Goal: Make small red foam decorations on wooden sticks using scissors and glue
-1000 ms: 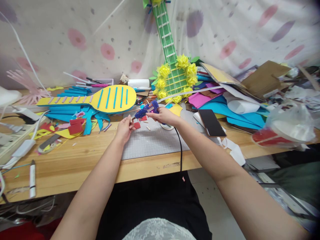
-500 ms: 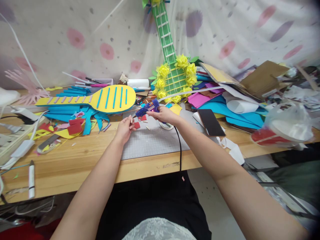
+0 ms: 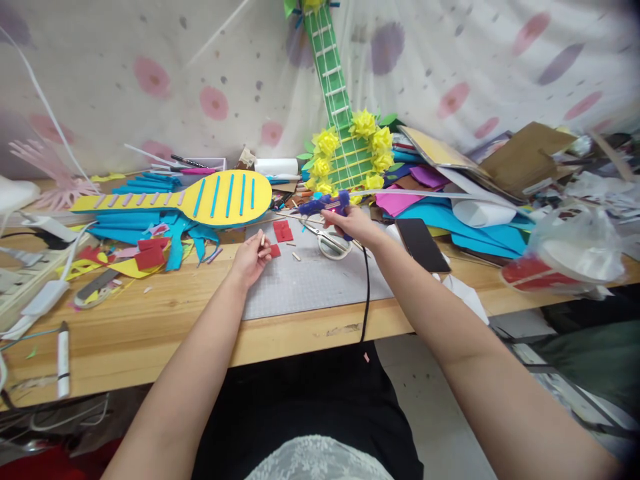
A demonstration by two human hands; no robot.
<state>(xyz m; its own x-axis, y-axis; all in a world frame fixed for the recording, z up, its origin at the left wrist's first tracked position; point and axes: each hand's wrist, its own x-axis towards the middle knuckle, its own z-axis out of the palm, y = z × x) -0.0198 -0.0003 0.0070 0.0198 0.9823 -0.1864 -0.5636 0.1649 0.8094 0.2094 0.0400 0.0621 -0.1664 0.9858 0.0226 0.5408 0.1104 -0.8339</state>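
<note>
Head view showed a spotted sheet (image 3: 165, 40) hanging behind a wooden tabletop (image 3: 165, 320) heaped with craft scraps. Against the sheet leaned a green guitar-shaped piece (image 3: 343, 120), its body ringed by yellow paper flowers. To its left, a yellow guitar-shaped piece (image 3: 189, 201) with blue and pale stripes lay over blue paper. A gray gridded mat (image 3: 315, 287) covered the middle of the tabletop near its front edge.

Over the mat's far right part, the right hand (image 3: 357, 223) had its fingers wrapped round a blue glue gun (image 3: 333, 202), whose nozzle pointed left, well apart from the other hand. A long pale rod (image 3: 415, 193) ran from the gun's rear toward the papers, and a black cord (image 3: 368, 293) hung below it. At the mat's left side, the left hand (image 3: 249, 260) had thumb and fingers closed in a pinch on a short pale stick (image 3: 263, 238).

A black phone (image 3: 423, 243) lay right of the mat. White-handled scissors (image 3: 325, 235) rested beneath the glue gun. Smaller were a red scrap (image 3: 283, 231) and, just below it, a loose stick (image 3: 296, 256).
</note>
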